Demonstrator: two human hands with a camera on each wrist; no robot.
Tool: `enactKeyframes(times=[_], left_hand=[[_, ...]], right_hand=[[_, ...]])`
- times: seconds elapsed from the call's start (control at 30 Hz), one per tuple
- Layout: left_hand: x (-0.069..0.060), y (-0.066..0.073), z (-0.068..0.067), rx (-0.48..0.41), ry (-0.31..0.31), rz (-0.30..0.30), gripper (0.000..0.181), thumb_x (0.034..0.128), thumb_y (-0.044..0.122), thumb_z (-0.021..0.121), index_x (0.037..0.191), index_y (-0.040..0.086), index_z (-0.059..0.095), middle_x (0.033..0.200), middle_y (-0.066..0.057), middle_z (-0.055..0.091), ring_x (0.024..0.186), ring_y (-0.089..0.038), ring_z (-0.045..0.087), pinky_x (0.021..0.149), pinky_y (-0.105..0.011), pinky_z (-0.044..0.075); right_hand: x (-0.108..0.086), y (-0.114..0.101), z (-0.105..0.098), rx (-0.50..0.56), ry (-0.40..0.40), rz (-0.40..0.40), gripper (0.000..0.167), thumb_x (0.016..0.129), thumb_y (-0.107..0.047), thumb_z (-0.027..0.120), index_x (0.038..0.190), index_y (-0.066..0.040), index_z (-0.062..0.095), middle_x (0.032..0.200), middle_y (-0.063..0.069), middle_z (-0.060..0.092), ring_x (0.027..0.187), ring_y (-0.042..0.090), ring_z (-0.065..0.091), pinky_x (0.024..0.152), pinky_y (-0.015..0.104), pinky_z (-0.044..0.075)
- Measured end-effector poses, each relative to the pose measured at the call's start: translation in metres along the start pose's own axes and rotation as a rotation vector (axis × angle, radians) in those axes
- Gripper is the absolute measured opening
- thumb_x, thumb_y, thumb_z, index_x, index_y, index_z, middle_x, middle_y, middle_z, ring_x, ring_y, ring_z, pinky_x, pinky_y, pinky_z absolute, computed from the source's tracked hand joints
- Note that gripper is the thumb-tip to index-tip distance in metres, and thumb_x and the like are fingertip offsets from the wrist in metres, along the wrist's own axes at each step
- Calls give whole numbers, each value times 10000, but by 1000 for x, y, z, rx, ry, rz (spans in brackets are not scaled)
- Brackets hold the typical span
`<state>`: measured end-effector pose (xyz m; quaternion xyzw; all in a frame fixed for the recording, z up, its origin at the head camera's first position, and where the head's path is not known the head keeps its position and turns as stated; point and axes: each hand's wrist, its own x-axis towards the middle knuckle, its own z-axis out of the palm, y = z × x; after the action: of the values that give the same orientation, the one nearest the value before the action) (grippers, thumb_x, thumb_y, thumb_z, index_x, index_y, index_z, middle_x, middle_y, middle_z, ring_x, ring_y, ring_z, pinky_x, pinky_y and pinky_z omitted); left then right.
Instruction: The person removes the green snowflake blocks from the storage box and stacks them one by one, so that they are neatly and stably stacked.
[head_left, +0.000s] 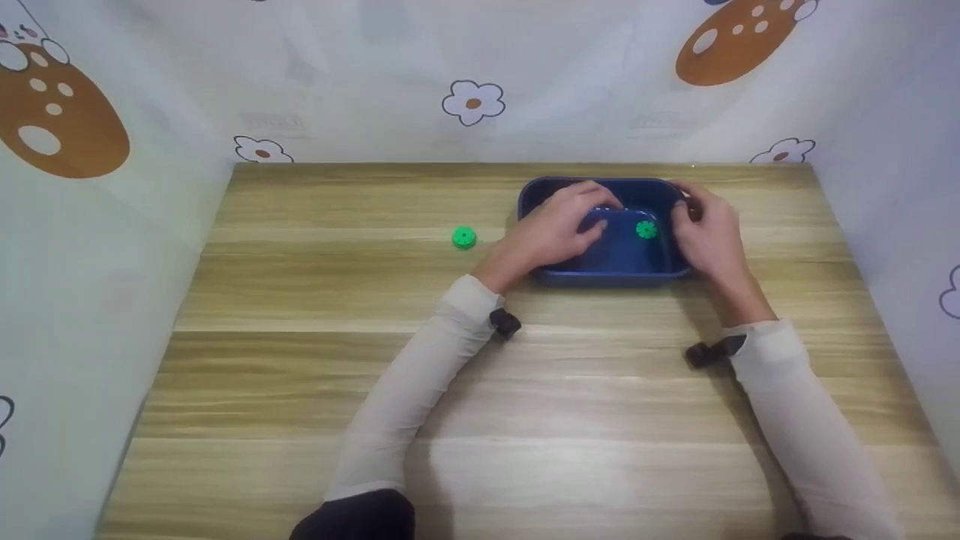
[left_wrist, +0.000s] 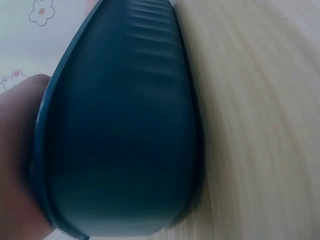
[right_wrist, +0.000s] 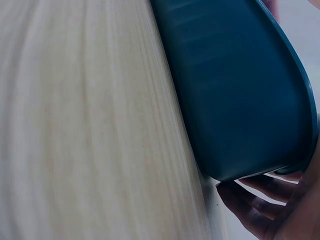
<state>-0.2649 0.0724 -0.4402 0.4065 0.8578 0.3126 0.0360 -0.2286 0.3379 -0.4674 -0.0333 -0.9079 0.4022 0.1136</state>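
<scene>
A deep blue plastic basin (head_left: pixel 600 279) with rounded corners stands near the table's back edge. My right hand (head_left: pixel 709 229) grips its right rim, thumb inside and fingers around the outside; the right wrist view shows those fingers (right_wrist: pixel 250 210) against the basin's end wall. Over the basin's left side reaches my left hand (head_left: pixel 559 229), thumb and forefinger apart above the interior. Its other fingertips are hidden, and nothing shows in its grasp. A green notched disc (head_left: pixel 646 229) lies inside the basin, toward the right. Another green disc (head_left: pixel 464 238) sits on the table left of the basin.
The wood-grain table (head_left: pixel 315 360) stretches toward me on both sides of my forearms. A pale patterned curtain (head_left: pixel 375 82) rises behind the table's back edge, with similar panels along both sides. Black wrist cameras (head_left: pixel 505 323) sit at both cuffs.
</scene>
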Motion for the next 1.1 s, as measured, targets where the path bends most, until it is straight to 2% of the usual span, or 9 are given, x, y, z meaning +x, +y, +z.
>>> enactKeyframes(times=[0.2, 0.47, 0.77, 0.87, 1.0, 1.1], left_hand=[[10, 5, 6, 45, -90, -32, 348, 1072, 189, 646, 1415, 135, 684, 1483, -30, 661, 1413, -174, 591, 1224, -282, 451], [26, 14, 15, 56, -159, -18, 362, 1061, 191, 672, 1416, 120, 679, 1451, -49, 671, 1382, -190, 608, 1219, -299, 461], [43, 23, 31, 119, -232, 15, 381, 1043, 196, 689, 1416, 118, 677, 1401, -75, 676, 1300, -215, 636, 1136, -332, 522], [48, 26, 39, 177, -265, 3, 442, 1044, 233, 687, 1472, 134, 638, 1499, -85, 627, 1375, -252, 589, 1192, -357, 490], [51, 26, 47, 265, -313, -5, 540, 1050, 274, 677, 1560, 142, 562, 1657, -69, 509, 1507, -301, 468, 1309, -369, 361], [48, 24, 50, 298, -312, 15, 527, 1059, 281, 670, 1553, 131, 567, 1649, -52, 522, 1497, -301, 467, 1316, -367, 345]], right_hand=[[2, 0, 2, 8, -4, -1, 430, 1060, -136, 509, 1448, -132, 694, 1311, 174, 764, 992, 159, 683, 815, 146, 469], [1, -1, 0, 18, -5, 4, 426, 1065, -137, 521, 1459, -111, 682, 1366, 198, 739, 1095, 293, 718, 838, 129, 477], [2, 2, 1, 12, -22, 12, 436, 1069, -153, 513, 1474, -118, 671, 1389, 196, 727, 1136, 285, 715, 869, 178, 496], [1, 2, 1, 17, -30, 19, 437, 1069, -156, 514, 1477, -126, 668, 1394, 196, 724, 1148, 281, 712, 877, 187, 507], [1, 1, 1, 11, -22, 18, 431, 1064, -155, 525, 1466, -135, 680, 1363, 193, 741, 1113, 232, 713, 852, 159, 501], [1, 2, 1, 9, 2, 9, 429, 1054, -153, 526, 1447, -139, 697, 1272, 191, 772, 1015, 153, 686, 824, 145, 470]])
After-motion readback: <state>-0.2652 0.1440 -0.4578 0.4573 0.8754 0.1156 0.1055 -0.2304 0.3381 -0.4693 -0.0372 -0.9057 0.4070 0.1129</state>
